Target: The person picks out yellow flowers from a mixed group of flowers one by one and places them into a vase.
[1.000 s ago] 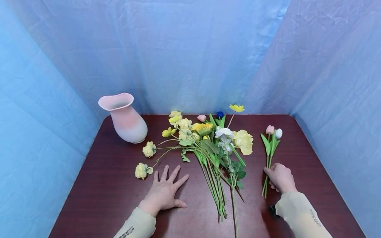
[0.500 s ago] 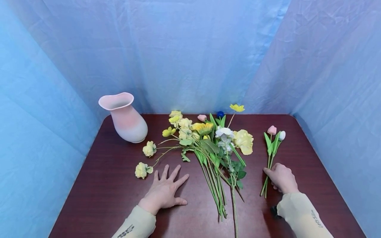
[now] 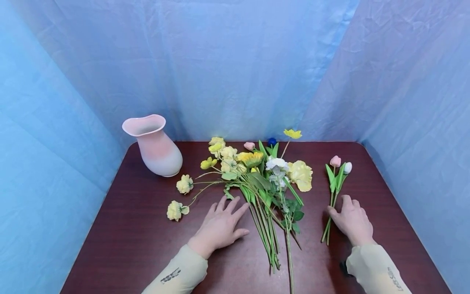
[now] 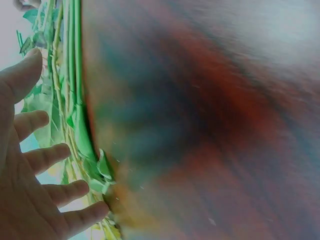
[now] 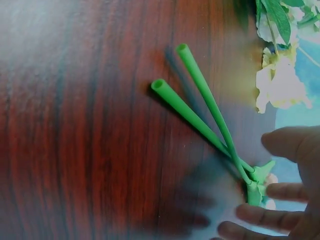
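Two tulips, a pink one and a white one, lie on the table at the right with their green stems crossed. Beside those stems my right hand is spread, its fingers loosely extended and gripping nothing. In the right wrist view, the thumb and fingers stand apart near the tulip leaves. My left hand, fingers fanned out, hovers at the left side of the flower pile. Bundled green stems run past its fingertips in the left wrist view.
A pink-and-white vase stands upright at the back left. The central pile includes pale yellow roses, a white flower and a large yellow bloom. Blue cloth hangs behind the dark wooden table.
My right hand has let go of the two tulips after turning them slightly rightward, and its fingers have spread. My left hand has moved right and forward, closer to the pile's stems.
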The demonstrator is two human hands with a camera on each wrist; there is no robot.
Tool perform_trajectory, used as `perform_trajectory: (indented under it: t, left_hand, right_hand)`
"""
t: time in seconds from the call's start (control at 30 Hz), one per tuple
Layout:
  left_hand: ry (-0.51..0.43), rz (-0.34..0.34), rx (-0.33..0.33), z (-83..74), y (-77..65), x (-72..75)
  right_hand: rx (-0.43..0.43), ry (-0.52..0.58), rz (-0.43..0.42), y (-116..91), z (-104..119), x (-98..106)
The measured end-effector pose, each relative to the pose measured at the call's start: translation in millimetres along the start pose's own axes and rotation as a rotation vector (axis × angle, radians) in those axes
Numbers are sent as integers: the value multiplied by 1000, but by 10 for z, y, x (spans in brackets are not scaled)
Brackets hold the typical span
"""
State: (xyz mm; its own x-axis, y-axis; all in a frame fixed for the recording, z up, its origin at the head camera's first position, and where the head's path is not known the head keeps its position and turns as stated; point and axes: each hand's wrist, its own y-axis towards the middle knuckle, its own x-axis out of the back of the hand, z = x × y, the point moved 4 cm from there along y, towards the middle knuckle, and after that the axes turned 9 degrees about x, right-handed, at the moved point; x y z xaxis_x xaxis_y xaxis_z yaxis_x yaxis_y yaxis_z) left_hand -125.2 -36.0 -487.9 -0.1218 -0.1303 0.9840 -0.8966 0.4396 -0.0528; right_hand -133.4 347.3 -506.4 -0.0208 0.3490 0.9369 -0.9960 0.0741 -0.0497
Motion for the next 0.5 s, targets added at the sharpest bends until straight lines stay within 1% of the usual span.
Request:
perform_trajectory:
  t: [0.07,0.13,0.33,0.5]
  left_hand:
    - [14,10,-7,-49,41,9]
    - [22,15,-16,-99,75,25]
    - [22,5,-45,-213,135,70]
    - [27,22,-57,-264,170,25]
  right_hand:
    - [39,7,-32,-3,45,-16]
    - [77,8,-40,-6,86,-46]
    - [177,-35,13,-13,158,-168]
    - [196,-68,56,-31,155,-255]
